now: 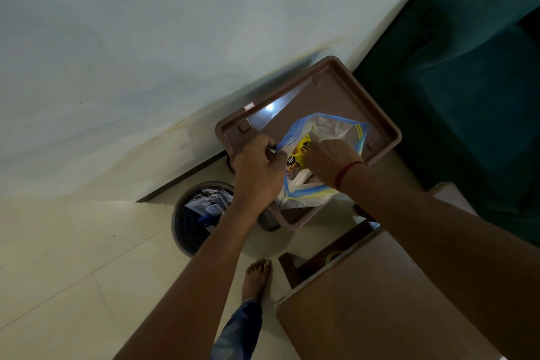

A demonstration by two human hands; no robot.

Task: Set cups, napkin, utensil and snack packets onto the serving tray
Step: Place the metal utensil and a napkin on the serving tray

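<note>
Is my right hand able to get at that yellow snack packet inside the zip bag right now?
Probably yes. The left hand holds the zip bag open over the tray, and the right hand is already at its mouth beside the yellow packet.

Brown serving tray against the pale wall, clear zip bag resting on it. Left hand pinching the bag's open rim — right hand reaching inside, beside a yellow snack packet. Below, on the tiled floor — round bin holding papers, one bare foot, brown table at lower right.
</note>
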